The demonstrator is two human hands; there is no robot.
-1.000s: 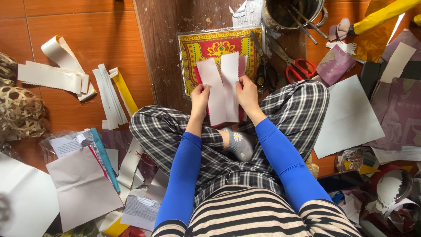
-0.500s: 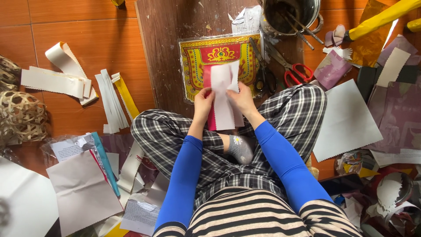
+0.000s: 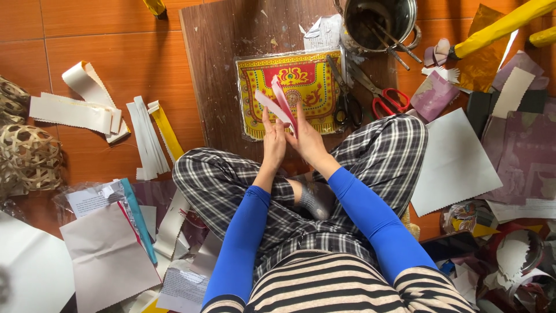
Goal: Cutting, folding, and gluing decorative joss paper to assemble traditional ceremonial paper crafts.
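Note:
I sit cross-legged on the floor in checked trousers and blue sleeves. My left hand point(image 3: 273, 142) and my right hand point(image 3: 307, 139) meet over my knees, both pinching a folded pink-and-white paper sheet point(image 3: 279, 101) that now stands almost edge-on toward the camera. Right behind it, on a dark wooden board point(image 3: 220, 69), lies a yellow and red patterned sheet point(image 3: 301, 84) in a clear sleeve.
Black scissors point(image 3: 346, 98) and red-handled scissors point(image 3: 379, 95) lie on the board beside a metal pot point(image 3: 382, 23) with sticks. White paper strips point(image 3: 145, 139) and a woven basket point(image 3: 29, 156) sit left. A large white sheet point(image 3: 457, 162) and purple papers point(image 3: 521, 156) lie right.
The paper was flat and facing the camera; my hands have folded it together and turned it edge-on. My hands have come closer to each other.

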